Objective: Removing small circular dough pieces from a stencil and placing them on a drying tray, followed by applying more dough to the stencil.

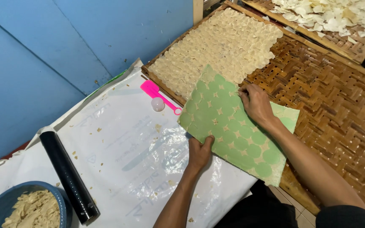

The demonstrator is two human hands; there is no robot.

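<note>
A green sheet [229,126] covered with round pale dough discs lies tilted over the edge of a woven bamboo tray [330,101]. My left hand [199,152] grips the sheet's near edge from below, thumb on top. My right hand [256,103] rests on the sheet's far edge, fingers pinching near a disc beside the rows of thin pale discs [220,50] laid out on the tray's left part.
A pink scraper [159,95] and a small white ball [157,104] lie on the white plastic sheet [127,160]. A black roller [68,177] and a blue bowl of dough [30,209] sit at lower left. A second tray of white chips [330,17] is behind. Blue wall at left.
</note>
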